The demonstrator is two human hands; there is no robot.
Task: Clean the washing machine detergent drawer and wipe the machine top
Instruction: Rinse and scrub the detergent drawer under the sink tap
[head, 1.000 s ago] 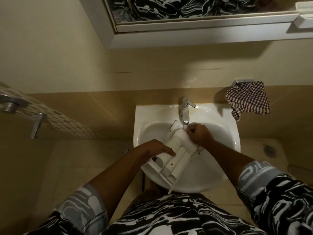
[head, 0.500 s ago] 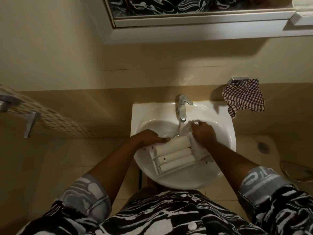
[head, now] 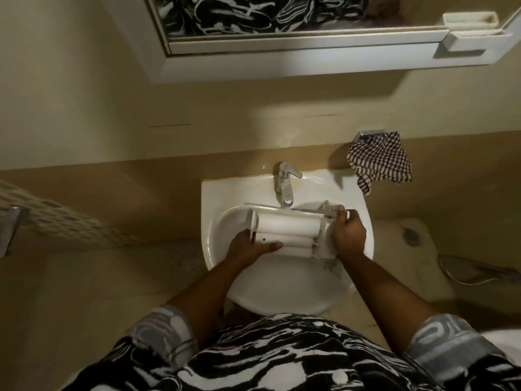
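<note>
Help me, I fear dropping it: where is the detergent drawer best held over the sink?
Probably by its two short ends, one from each side. The detergent drawer lies crosswise under the tap; its middle is smooth humps, while the end walls give flat edges, where the left hand and right hand grip it.

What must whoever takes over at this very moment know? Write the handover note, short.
Left hand: grips the left end of the detergent drawer.
Right hand: grips the drawer's right end.
Drawer: held crosswise over the sink basin, just below the tap. Whether water is running cannot be told.
Checked cloth: hangs on the wall right of the sink, untouched.
Done: the drawer is out and at the sink.
Left: finish cleaning it, refit it, wipe the top of the machine, which is out of view.
</note>
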